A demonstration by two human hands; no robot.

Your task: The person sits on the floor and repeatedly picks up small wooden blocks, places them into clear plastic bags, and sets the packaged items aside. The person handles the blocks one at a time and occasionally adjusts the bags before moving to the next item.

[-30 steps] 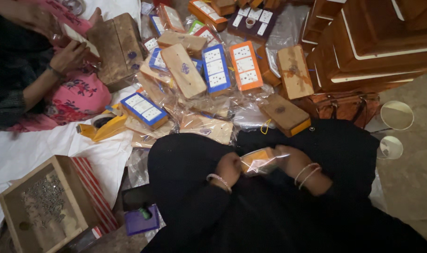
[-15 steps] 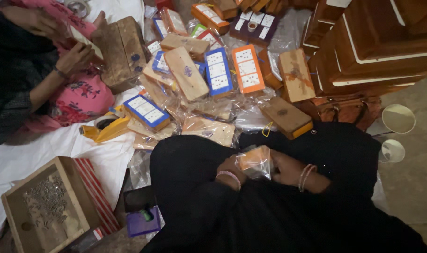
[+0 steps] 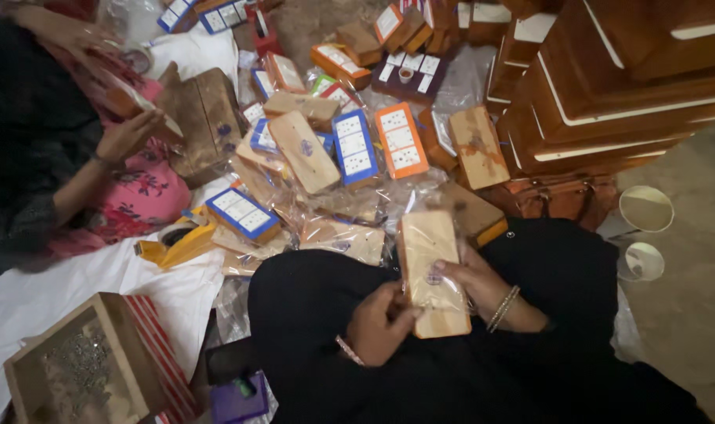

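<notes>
I hold a long pale wooden board [image 3: 430,267] in clear plastic wrap upright over my black-clothed lap. My left hand [image 3: 379,322] grips its lower left edge. My right hand [image 3: 477,284], with bangles at the wrist, holds its right side, thumb across the face. Just beyond the board lie more wrapped wooden boards [image 3: 304,151] and boards with orange [image 3: 401,140] and blue [image 3: 353,145] rims, white switch plates on top.
A person at the left in pink floral cloth handles a board [image 3: 130,102]. A yellow tape dispenser [image 3: 177,245] lies on white cloth. An open wooden box [image 3: 75,369] sits bottom left. Stacked wooden boxes [image 3: 609,86] rise at the right, two round cups [image 3: 645,208] beside them.
I have lifted the wrapped wooden board from flat across my lap to upright, its long face now toward me. The view has tilted up, and the person at the left keeps working.
</notes>
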